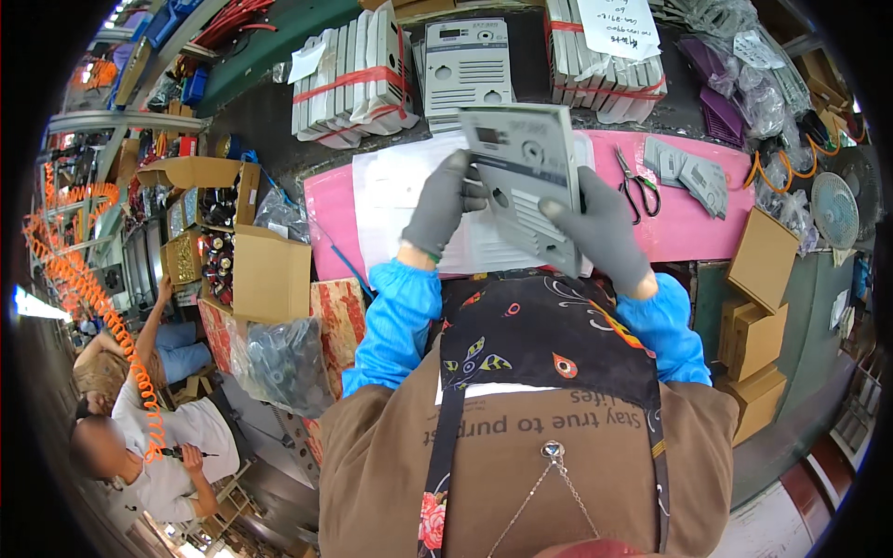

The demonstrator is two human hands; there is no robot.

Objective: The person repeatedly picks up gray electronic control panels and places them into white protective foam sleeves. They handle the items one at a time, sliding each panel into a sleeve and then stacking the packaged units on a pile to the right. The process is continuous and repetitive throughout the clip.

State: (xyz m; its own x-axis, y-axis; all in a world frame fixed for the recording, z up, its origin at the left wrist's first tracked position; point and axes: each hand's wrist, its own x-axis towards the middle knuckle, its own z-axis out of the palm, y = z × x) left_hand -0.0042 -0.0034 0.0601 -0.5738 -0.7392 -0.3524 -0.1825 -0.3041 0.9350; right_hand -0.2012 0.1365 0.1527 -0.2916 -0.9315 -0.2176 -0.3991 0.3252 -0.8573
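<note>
Both my gloved hands hold a grey plastic cover panel (523, 181) raised above the pink work mat (688, 228). My left hand (445, 203) in a grey glove grips its left edge. My right hand (603, 232) grips its lower right edge. The panel has a small dark window and round holes. Beneath it lie white paper sheets (391, 191) on the mat. Blue sleeve covers run up both forearms.
A grey meter housing (465, 70) and banded bundles of white covers (349, 84) stand behind the mat. Scissors (637, 186) and grey parts (688, 172) lie on the right. Cardboard boxes (270, 274) stand at left, more boxes (758, 330) at right. Two people (149, 437) sit at lower left.
</note>
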